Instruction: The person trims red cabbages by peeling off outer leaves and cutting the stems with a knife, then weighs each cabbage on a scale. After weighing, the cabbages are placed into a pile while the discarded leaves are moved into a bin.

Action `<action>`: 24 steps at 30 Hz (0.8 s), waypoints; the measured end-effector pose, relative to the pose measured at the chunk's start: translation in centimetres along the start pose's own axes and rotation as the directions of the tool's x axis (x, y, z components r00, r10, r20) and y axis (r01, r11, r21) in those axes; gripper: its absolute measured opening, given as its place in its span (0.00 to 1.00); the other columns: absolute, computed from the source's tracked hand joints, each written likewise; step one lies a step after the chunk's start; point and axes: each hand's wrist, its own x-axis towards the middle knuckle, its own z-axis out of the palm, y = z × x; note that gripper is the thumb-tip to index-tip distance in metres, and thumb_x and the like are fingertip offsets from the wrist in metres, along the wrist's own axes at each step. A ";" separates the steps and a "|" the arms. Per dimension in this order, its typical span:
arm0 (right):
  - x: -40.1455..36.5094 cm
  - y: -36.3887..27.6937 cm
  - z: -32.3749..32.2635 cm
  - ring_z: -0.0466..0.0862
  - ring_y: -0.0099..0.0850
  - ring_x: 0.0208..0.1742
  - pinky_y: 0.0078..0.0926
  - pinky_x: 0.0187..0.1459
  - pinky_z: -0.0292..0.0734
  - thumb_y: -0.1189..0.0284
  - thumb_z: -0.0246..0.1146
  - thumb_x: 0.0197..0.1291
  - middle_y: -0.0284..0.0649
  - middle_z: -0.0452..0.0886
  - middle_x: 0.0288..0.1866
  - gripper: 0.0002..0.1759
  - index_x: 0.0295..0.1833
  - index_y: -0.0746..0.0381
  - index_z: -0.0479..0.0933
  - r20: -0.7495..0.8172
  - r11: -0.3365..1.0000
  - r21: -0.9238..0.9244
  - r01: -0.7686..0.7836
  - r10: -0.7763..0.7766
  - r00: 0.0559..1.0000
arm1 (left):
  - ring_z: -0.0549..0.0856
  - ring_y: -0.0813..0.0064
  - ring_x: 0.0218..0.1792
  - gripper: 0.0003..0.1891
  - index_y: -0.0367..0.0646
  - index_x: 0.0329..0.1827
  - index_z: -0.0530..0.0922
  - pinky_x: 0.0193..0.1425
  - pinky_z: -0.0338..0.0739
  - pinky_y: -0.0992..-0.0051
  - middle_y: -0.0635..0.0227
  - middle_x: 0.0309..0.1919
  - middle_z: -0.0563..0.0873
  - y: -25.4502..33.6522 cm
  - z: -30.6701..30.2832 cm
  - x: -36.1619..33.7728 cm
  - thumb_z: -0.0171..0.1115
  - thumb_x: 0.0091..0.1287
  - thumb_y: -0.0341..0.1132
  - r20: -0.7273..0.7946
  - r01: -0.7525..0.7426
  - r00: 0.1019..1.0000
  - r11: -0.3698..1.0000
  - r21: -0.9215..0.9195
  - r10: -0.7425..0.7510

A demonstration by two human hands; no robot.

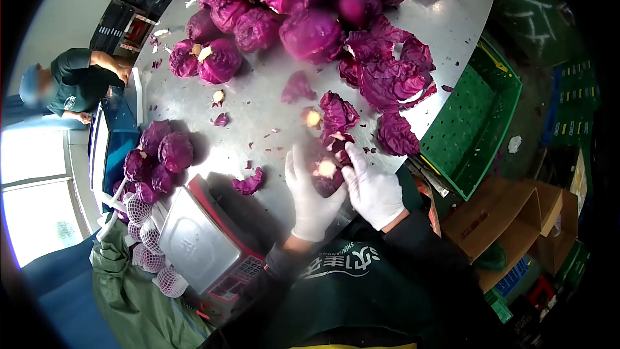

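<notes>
Closest in, a dark apron (336, 287) with white lettering covers the wearer's front, at the near edge of the metal worktop (252, 119). Just beyond it are both hands, in white gloves. The left hand (309, 197) has its grip wrapped around one side of a small purple cabbage (328, 183), whose pale cut stem faces up. The right hand (374, 194) presses bent fingers to the other side; whether its grip pinches a leaf, I cannot tell.

To the left stands a scale (199, 242) with a red body and a metal plate, and beside it lie cabbages in white netting (148, 239). A curled leaf (248, 183) rests between the scale and the hands. Right of the worktop are a green crate (471, 123) and an open cardboard box (475, 216).

Farther out, loose leaves (394, 81) lie in a heap against a large pile of cabbages (294, 0). Beyond the worktop's left side, a person (72, 84) in a blue cap stands at a blue-sided stand (119, 126).
</notes>
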 end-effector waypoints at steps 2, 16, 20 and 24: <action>0.6 1.4 1.4 0.82 0.47 0.21 0.44 0.25 0.77 0.58 0.56 0.74 0.45 0.81 0.22 0.20 0.65 0.55 0.76 -0.172 0.988 0.146 -0.050 0.075 0.982 | 0.63 0.51 0.75 0.55 0.35 0.80 0.51 0.78 0.60 0.60 0.46 0.73 0.59 1.0 -0.5 -0.4 0.78 0.52 0.34 0.025 0.029 0.999 0.998 0.047 -0.030; 3.7 2.1 -0.3 0.87 0.40 0.33 0.33 0.35 0.83 0.60 0.73 0.57 0.41 0.85 0.37 0.23 0.54 0.57 0.79 -0.131 0.954 0.142 0.265 -0.247 0.960 | 0.75 0.67 0.66 0.52 0.36 0.81 0.52 0.71 0.73 0.66 0.58 0.69 0.70 -1.4 -2.1 0.0 0.77 0.56 0.24 0.251 0.386 0.922 0.716 -0.581 -0.294; 6.9 4.7 -2.8 0.86 0.40 0.31 0.34 0.36 0.83 0.73 0.68 0.58 0.39 0.86 0.35 0.05 0.40 0.57 0.82 -0.330 0.913 0.237 0.332 -0.246 0.912 | 0.76 0.65 0.68 0.48 0.38 0.80 0.55 0.72 0.72 0.64 0.59 0.71 0.70 -0.7 -3.7 0.8 0.73 0.57 0.19 0.411 0.551 0.803 0.273 -0.789 -0.432; 9.8 9.9 -3.6 0.87 0.43 0.32 0.34 0.39 0.83 0.57 0.66 0.69 0.41 0.86 0.31 0.22 0.59 0.60 0.80 -0.205 0.942 0.278 -0.190 0.251 0.946 | 0.71 0.62 0.72 0.49 0.48 0.81 0.57 0.73 0.71 0.62 0.59 0.74 0.67 -1.5 -5.3 1.1 0.69 0.55 0.14 0.369 0.431 0.882 0.187 -0.883 -0.294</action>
